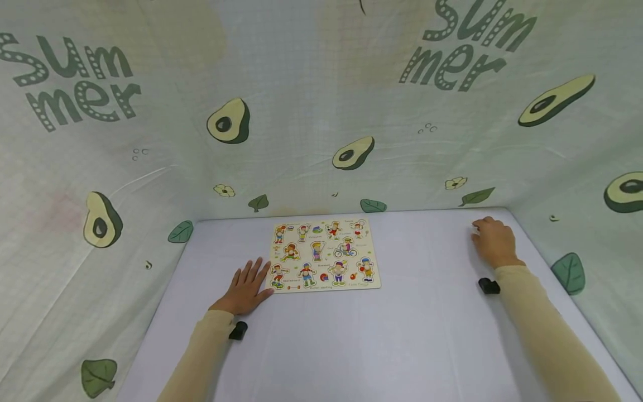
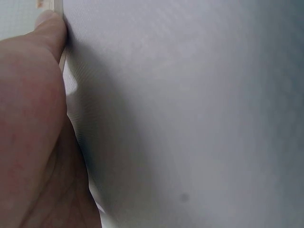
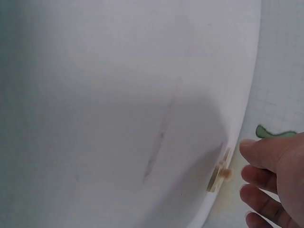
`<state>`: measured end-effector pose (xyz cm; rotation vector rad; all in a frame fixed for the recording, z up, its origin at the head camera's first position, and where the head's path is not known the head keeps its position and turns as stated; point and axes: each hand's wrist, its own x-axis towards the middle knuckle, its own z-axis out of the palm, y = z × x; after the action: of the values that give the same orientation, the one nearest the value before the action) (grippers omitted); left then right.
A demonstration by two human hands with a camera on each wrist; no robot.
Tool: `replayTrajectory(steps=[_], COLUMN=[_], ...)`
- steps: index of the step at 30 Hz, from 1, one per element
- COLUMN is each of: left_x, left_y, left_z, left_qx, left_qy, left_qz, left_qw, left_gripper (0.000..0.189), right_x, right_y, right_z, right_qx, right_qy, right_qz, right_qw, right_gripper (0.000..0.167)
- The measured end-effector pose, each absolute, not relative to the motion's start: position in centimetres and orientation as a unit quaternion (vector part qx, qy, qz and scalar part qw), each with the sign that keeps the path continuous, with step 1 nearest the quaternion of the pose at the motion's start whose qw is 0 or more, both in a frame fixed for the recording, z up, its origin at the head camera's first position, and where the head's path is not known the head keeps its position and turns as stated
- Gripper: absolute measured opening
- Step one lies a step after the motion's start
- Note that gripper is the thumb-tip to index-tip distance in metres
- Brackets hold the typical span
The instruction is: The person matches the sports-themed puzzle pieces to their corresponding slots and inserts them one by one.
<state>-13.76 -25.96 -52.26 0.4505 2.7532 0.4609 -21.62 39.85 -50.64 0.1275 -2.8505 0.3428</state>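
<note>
A cream puzzle board with colourful sports figures lies flat towards the back of the table. My left hand rests at its left side, fingers spread, with the thumb at the board's near left corner. In the left wrist view that thumb lies against the board's edge. Far to the right, my right hand is over the table with its fingers loosely bent. The right wrist view has a small wooden piece with a round knob just beyond the fingertips, with a gap between.
A white cloth covers the table. Behind it and at both sides hangs a pale curtain printed with avocados, leaves and lettering. A black wrist device sits at the left cuff, another black device at the right cuff.
</note>
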Motion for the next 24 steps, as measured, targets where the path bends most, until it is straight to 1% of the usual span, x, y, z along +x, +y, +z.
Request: replayTrajectory(steps=[2, 8, 13, 22, 24], left_x=[-13.8, -14.0, -14.2, -13.9, -13.9], left_y=[-26.1, -26.3, -26.3, -26.0, -25.9], left_z=[-52.5, -53.5, -54.1, -52.6, -52.4], left_qx=[0.157, 0.158, 0.157, 0.151, 0.152], left_qy=[0.962, 0.967, 0.968, 0.964, 0.964], left_qz=[0.165, 0.145, 0.149, 0.150, 0.154], left_qw=[0.153, 0.139, 0.127, 0.156, 0.156], left_gripper=[0.081, 0.081, 0.080, 0.082, 0.081], right_x=[-21.7, -21.9, -22.3, -23.2, -23.5], right_y=[40.3, 41.2, 41.9, 42.3, 42.4], right_z=[-50.8, -51.1, -51.3, -51.2, -51.3], right_qx=[0.046, 0.039, 0.032, 0.018, 0.014], right_qy=[-0.983, -0.985, -0.987, -0.989, -0.989], right_qz=[0.114, 0.117, 0.113, 0.119, 0.123], right_qw=[0.134, 0.118, 0.108, 0.084, 0.082], right_gripper=[0.030, 0.034, 0.028, 0.029, 0.029])
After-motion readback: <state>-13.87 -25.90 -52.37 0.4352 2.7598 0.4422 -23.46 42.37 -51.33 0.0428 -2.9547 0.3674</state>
